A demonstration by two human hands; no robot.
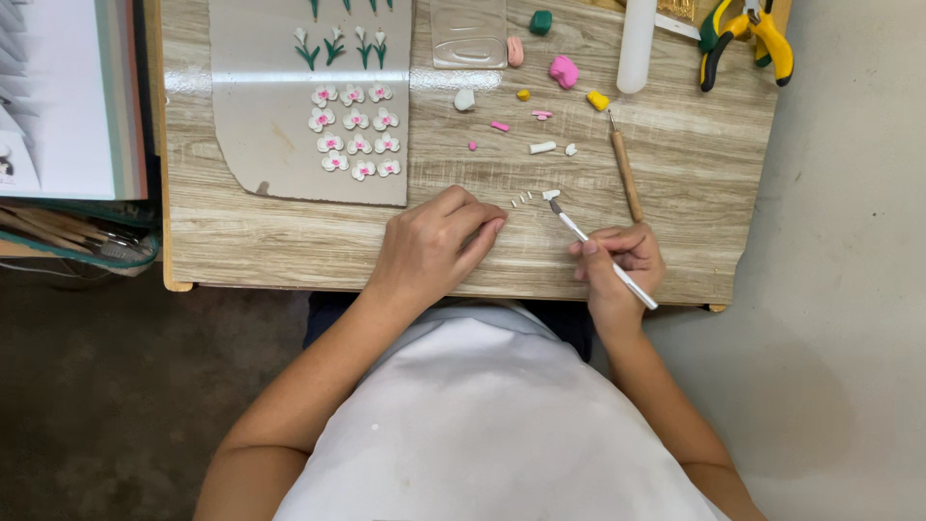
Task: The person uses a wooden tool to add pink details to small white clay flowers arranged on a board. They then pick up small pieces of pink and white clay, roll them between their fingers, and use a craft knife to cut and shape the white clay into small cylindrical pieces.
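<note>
Cutting tiny white clay bits (527, 199) with a thin blade tool (603, 259) pinched in right hand (617, 265); left hand (434, 246) resting curled, empty, beside them; needing steady, light pressure.

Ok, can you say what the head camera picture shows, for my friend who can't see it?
A person's right hand holds a thin white tool, its tip by tiny white clay bits on a wooden table. The left hand rests curled beside them. Behind, a grey sheet carries little white-and-pink clay flowers.
</note>
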